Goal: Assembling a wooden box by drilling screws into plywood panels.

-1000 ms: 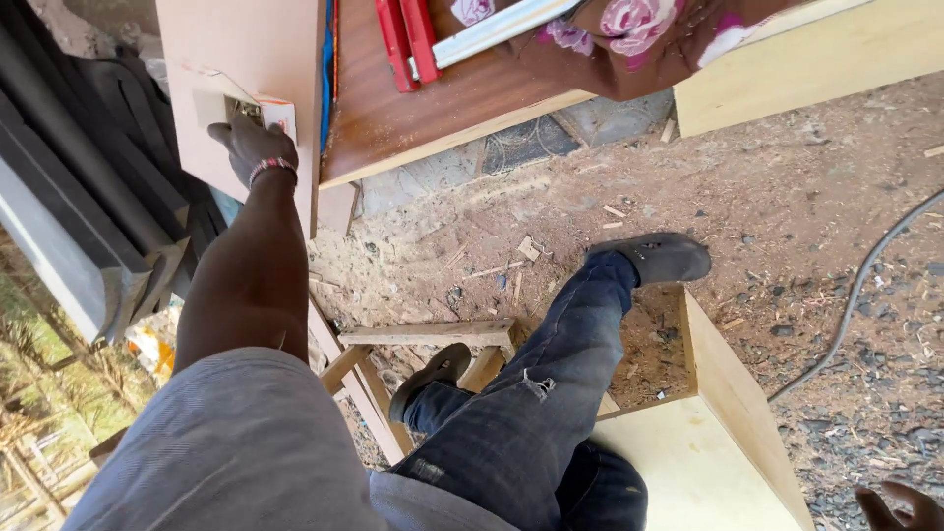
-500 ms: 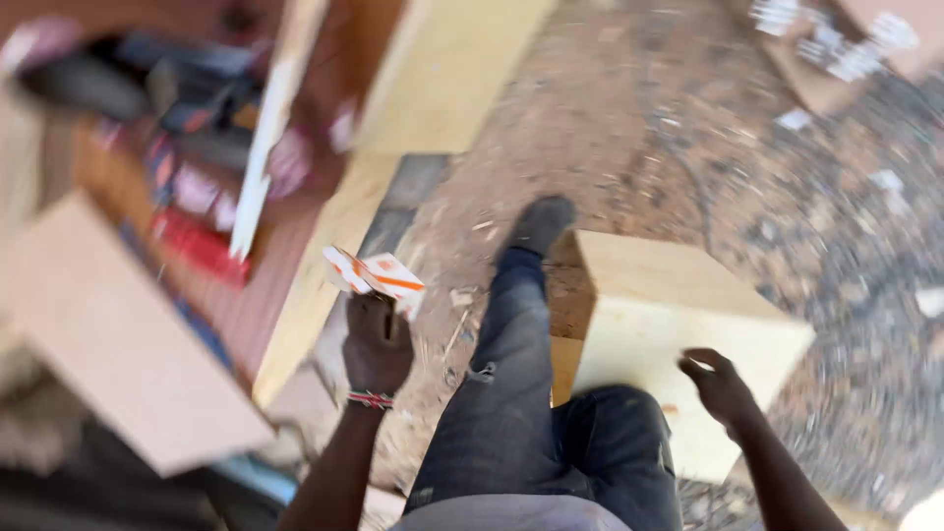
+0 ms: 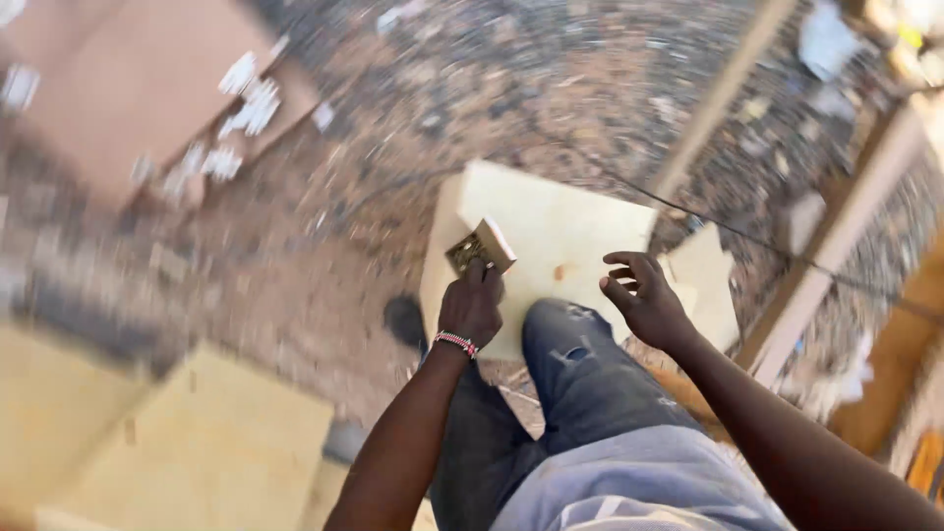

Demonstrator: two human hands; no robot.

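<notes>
Left hand (image 3: pixel 472 307) pinching small tan box (image 3: pixel 481 245) over pale wooden box (image 3: pixel 580 231), near its left edge. Right hand (image 3: pixel 646 301) empty, fingers loosely curled apart, above same wooden box.

Pale plywood box (image 3: pixel 560 231) at centre, standing on dirt ground (image 3: pixel 324 256) strewn with sawdust and wood chips. Brown flat board (image 3: pixel 128 79) at upper left, carrying scattered white scraps (image 3: pixel 246 93). Blurred pale plywood panels (image 3: pixel 187 447) at lower left. Thin dark cable (image 3: pixel 747 236) running across the ground past the box's right side. Light wooden battens (image 3: pixel 836 241) leaning at right. Small pale offcut (image 3: pixel 710 280) just beside the box.
</notes>
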